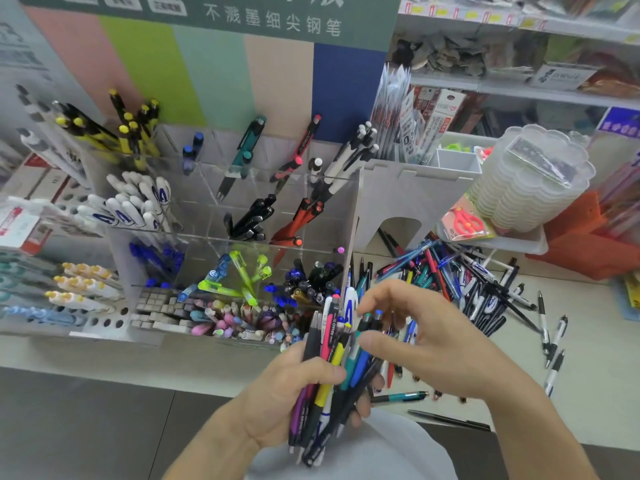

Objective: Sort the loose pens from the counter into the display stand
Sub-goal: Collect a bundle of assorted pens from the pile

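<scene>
A mixed bundle of pens [332, 368] is gripped upright in the left hand [294, 393], just before the display stand [221, 209]. The right hand [426, 337], fingers loosely spread, is picking at its tops. Probably one pen is being chosen; next its matching compartment must be found. Many loose pens [467, 282] are left on the counter [588, 393].

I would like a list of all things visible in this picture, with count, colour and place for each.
display stand: one, clear acrylic, left-centre on the counter, compartments holding pens sorted by colour
loose pens: a large pile, mixed colours, on the counter right of the stand
bundle of pens: one, mixed colours, gripped upright in front of the stand
scissors: one pair, red, packaged, behind the pile
plastic trays: one stack, clear, right rear
counter: one, pale, across the view
left hand: one, closed around the bundle
right hand: one, fingers at the bundle's top
</scene>
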A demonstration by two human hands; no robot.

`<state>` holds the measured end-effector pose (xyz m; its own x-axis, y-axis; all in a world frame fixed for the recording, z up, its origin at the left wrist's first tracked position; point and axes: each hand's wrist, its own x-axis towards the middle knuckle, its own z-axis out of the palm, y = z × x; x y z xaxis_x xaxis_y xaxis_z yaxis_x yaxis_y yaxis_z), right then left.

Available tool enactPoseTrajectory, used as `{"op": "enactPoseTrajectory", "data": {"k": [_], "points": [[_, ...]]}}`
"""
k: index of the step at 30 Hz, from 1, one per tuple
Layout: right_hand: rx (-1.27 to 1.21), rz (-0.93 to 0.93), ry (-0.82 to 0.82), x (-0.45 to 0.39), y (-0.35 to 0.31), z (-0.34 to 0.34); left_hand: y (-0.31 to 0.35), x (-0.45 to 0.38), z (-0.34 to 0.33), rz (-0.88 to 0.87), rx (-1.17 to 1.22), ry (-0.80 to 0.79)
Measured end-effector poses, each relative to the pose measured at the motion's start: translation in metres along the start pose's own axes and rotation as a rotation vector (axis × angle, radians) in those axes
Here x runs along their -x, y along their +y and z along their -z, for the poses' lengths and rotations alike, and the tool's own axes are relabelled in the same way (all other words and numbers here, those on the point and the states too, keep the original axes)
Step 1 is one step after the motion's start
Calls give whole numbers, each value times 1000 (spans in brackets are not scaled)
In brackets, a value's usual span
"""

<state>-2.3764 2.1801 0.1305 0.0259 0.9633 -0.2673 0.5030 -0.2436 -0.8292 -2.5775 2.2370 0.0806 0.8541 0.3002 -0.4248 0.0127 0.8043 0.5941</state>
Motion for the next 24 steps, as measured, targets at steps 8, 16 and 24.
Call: {"op": "enactPoseTrajectory", "data": {"k": [8,16,24], "points": [[-514,-57,75,-5,8,21,2,1,18,-46,-161,42],[-569,45,505,-12,6,24,11,11,14,-165,-130,349],[-398,122,338,-32,-36,-9,55,26,-9,-416,-690,601]]}}
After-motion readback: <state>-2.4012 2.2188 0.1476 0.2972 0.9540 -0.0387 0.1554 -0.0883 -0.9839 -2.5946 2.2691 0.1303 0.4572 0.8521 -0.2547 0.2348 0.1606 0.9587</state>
